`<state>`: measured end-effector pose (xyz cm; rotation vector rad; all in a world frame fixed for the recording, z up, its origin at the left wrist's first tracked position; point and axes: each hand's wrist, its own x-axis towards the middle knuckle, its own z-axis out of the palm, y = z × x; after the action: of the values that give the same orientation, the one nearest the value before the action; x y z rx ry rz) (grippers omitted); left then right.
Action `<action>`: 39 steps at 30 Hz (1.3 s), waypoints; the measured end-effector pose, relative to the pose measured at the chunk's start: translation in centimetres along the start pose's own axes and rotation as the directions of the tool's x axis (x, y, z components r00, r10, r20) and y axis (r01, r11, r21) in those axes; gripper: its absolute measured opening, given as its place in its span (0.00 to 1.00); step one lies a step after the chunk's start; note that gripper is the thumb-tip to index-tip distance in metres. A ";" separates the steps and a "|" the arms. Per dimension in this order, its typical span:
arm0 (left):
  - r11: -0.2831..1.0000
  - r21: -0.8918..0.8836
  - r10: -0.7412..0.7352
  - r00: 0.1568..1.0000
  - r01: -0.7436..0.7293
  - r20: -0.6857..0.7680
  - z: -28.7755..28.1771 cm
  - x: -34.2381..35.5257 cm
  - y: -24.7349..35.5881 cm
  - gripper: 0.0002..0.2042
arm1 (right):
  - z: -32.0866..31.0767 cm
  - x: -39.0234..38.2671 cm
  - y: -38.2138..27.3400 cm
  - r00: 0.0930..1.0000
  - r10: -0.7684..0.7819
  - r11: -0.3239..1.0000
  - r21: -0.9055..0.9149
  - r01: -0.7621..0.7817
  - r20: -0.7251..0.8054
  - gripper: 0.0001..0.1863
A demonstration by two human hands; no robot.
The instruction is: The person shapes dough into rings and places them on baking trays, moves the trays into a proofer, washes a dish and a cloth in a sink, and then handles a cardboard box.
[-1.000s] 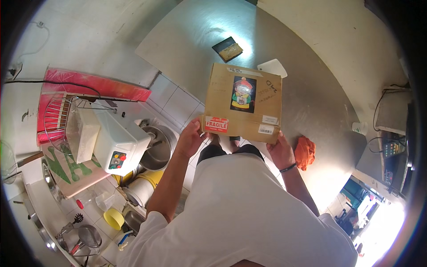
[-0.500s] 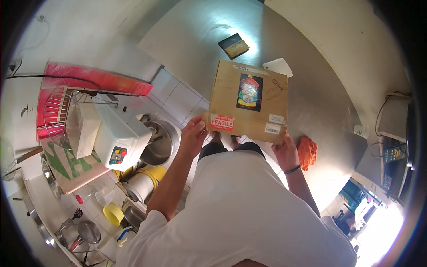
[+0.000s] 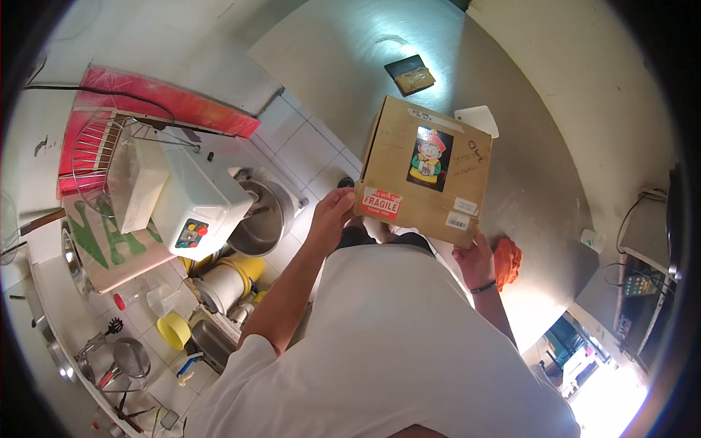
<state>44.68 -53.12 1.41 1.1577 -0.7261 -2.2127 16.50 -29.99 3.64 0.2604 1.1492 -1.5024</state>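
A flat brown cardboard box [image 3: 387,157] with a cartoon-figure sticker, a red label and small white labels is held in front of me. My left hand [image 3: 332,215] pinches its near left corner, thumb on top. At the near right corner my right hand [image 3: 475,261] grips the box, its fingers partly hidden underneath. Just beyond the right hand, a crumpled orange cloth [image 3: 507,263] lies on the metal table [image 3: 533,182]. A white flat plastic piece [image 3: 478,119] shows past the box's far right corner. Farther back rests a dark square object with a tan piece [image 3: 410,75].
To the left stands a white mixer [image 3: 201,208] with a steel bowl [image 3: 266,219]. Around it are a wire guard [image 3: 95,164], a green-patterned board [image 3: 109,237], yellow-and-white buckets [image 3: 226,288], a yellow bowl [image 3: 174,331], a sink [image 3: 213,339] and a strainer [image 3: 131,358].
The view has turned slightly, and the box with both hands sits farther right in the picture. Both hands keep hold of it. A dark shoe now shows beside the box's left edge.
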 end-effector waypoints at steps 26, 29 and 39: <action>0.970 0.224 -0.092 0.995 0.100 -0.046 0.0 3.2 0.6 0.19 | -0.9 3.1 -0.2 0.996 0.079 0.988 -0.128 -0.085 -0.050 0.25; 0.968 0.247 -0.049 0.999 0.048 0.000 -0.6 3.7 0.2 0.21 | -0.9 3.4 0.5 0.999 -0.031 0.992 -0.122 0.030 -0.012 0.24; 0.947 0.247 -0.240 0.964 0.206 0.116 -0.9 4.1 2.4 0.23 | -2.6 3.0 0.8 0.973 -0.065 0.998 -0.010 0.069 0.221 0.25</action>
<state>43.92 -57.81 0.26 1.2549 -0.9797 -2.4719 15.15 -29.81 -0.13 0.0405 1.0013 -1.5378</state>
